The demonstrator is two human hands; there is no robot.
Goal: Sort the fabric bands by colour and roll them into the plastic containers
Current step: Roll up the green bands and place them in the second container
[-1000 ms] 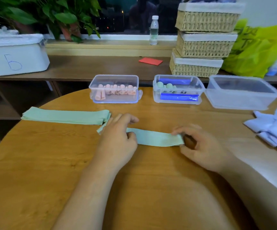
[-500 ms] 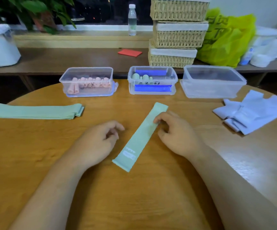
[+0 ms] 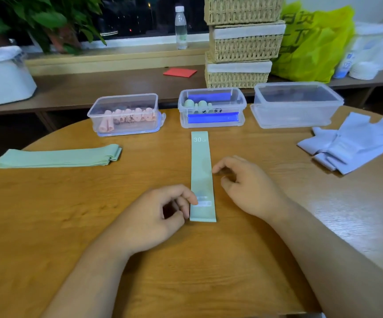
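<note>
Centrally, a single mint-green band (image 3: 202, 175) lies flat on a round wooden table (image 3: 71, 226), running straight up and down the middle of the frame. White print reading "30 LB" sits at its top end (a small white label shows near the bottom end).

A person's left hand (image 3: 160, 216) rests on the table at the band's lower left, fingers curled, with the forefinger tip on the band's left edge beside the label. Whether the thumb also pinches the band cannot be told. The right hand (image 3: 247, 187) rests on the table to the right of the band, fingers loosely curled and gripping nothing, its forefinger tip at the band's right edge.

At middle left lies a flat stack of green bands (image 3: 57, 157). At middle right is a loose pile of pale blue bands (image 3: 355, 143).

Three clear plastic boxes stand in a row across the upper part of the table. The left box (image 3: 126, 113) holds pink rolls. The middle box (image 3: 212, 106), just above the band's top end, holds a few green rolls. The right box (image 3: 296, 104) sits upper right.
</note>
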